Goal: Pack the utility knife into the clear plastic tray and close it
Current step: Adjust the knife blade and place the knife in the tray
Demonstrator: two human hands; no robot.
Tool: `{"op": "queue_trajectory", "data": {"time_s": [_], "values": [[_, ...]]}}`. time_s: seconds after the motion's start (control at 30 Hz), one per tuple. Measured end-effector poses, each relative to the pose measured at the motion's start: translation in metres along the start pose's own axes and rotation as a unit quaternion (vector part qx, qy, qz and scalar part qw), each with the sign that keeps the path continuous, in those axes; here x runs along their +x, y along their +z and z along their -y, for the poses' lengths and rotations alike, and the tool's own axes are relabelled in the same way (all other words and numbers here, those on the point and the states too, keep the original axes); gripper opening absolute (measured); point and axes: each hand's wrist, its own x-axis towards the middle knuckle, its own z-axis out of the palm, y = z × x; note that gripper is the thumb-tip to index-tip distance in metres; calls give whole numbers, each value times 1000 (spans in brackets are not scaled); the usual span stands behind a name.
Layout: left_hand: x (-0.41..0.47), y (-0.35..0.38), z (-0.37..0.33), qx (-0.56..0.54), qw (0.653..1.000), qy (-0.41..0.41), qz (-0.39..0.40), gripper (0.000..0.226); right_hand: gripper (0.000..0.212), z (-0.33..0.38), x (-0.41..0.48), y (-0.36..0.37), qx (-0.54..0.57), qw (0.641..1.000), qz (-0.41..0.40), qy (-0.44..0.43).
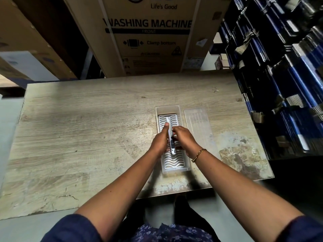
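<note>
both hands on a slim metal utility knife (170,135)
left hand (160,143) and right hand (184,139) grasp it over the clear ribbed tray (167,109), frame centre.

Utility knife (170,135) middle hidden by both hands; washing-machine carton (148,32) logo cut off at top edge.

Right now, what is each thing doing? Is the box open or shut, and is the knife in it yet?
Clear plastic tray: open, lying flat on the table.
Lid: off, lying flat just right of the tray.
Utility knife: held lengthwise over the tray's wavy insert; no blade visibly sticking out.
Left hand: gripping the knife.
Right hand: gripping the knife from the other side.
Table: worn, scratched.
</note>
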Motion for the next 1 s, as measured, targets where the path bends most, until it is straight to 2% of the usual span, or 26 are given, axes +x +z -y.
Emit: {"op": "queue_trajectory", "data": {"time_s": [0.07, 0.13, 0.17, 0.27, 0.5, 0.63, 0.83, 1.0], "values": [[1, 0, 3, 5, 1000, -2, 1, 81, 26, -1, 0, 2, -6, 1000, -5, -1], [4, 1, 6, 16, 1000, -3, -1, 101, 24, -3, 1, 3, -10, 1000, -13, 6], [3, 1, 6, 16, 1000, -3, 0, 104, 25, -4, 1, 3, -15, 1000, -13, 8], [6, 3, 9, 10, 1000, -3, 0, 86, 23, -5, 0, 5, -25, 999, -11, 21], [5, 9, 13, -9, 1000, -24, 12, 85, 29, -6, -1, 10, -64, 997, -6, 41], [4, 10, 13, -33, 999, -33, 16, 82, 22, -5, -1, 13, -94, 995, 2, 43], [7, 14, 16, -80, 994, -74, 19, 92, 26, -9, 1, 16, -132, 991, 7, 36], [3, 21, 14, -106, 990, -84, 35, 77, 36, -12, 4, 18, -156, 987, 4, 44]]}}
